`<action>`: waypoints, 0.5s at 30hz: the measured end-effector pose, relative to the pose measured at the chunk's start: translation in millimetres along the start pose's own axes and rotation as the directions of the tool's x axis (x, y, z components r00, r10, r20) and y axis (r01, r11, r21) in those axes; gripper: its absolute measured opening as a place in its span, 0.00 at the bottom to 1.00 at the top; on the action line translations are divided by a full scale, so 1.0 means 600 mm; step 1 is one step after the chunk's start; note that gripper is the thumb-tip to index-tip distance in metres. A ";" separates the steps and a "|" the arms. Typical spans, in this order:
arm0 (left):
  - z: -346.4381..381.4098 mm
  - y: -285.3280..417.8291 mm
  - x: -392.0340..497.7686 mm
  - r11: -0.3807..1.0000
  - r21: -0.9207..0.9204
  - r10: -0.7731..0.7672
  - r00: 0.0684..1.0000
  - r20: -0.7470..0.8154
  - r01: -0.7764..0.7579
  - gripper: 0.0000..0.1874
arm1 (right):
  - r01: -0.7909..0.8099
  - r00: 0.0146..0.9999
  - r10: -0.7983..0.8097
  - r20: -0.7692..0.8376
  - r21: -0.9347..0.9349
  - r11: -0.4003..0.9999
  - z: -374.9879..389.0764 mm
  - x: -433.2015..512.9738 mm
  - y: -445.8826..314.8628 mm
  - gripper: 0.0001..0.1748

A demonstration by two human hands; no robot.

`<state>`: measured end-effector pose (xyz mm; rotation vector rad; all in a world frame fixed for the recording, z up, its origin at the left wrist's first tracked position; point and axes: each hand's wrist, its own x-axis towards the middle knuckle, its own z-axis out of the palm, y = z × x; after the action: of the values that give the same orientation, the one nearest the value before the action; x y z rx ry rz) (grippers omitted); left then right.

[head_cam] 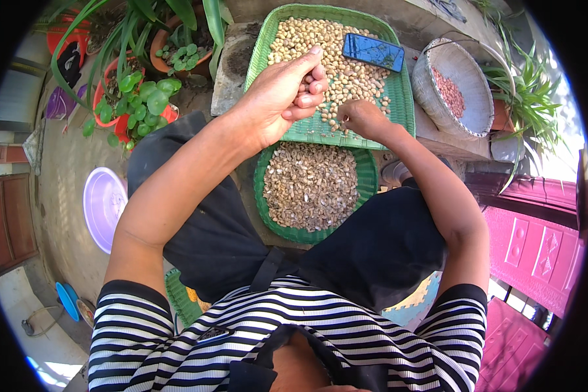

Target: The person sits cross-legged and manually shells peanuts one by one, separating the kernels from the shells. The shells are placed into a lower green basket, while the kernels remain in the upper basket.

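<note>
Unshelled peanuts point(299, 36) lie spread over a green woven plastic tray point(403, 105). My left hand point(294, 90) is raised above the tray's left part, fingers curled in with the thumb laid along them; whether something lies inside the curl cannot be made out. Down at the tray's near right part, my right hand point(362, 117) has its fingertips bent among the peanuts, and what they touch is partly hidden. A smartphone point(374, 52) rests on the peanuts at the upper right. Below the tray's near edge, a round green basket point(367, 171) holds many broken peanut shells point(311, 188).
A pale woven basket point(475, 83) with reddish shelled peanuts point(448, 92) stands right of the tray. Potted plants point(147, 100) crowd the upper left. A purple basin point(105, 208) is on the ground at left. Pink panels point(534, 250) stand at right.
</note>
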<state>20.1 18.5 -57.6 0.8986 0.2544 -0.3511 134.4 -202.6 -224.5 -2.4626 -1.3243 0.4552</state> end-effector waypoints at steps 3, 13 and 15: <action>-0.008 0.001 0.000 1.000 0.003 0.002 1.000 0.017 -0.002 0.18 | -0.012 0.999 0.009 -0.035 -0.081 0.997 0.044 0.015 -0.007 0.08; -0.017 -0.004 0.005 0.998 0.055 0.034 0.998 -0.045 -0.032 0.18 | -0.115 0.985 0.116 -0.132 0.014 0.993 0.056 0.045 -0.013 0.07; -0.019 -0.005 0.004 0.997 0.064 0.042 0.996 -0.084 -0.037 0.18 | -0.153 0.972 0.193 -0.135 0.257 0.954 0.009 0.049 -0.023 0.06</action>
<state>20.0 25.4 -67.5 0.9805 0.3051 -0.2859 137.5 -170.0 -227.7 -2.3606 -0.9326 0.4257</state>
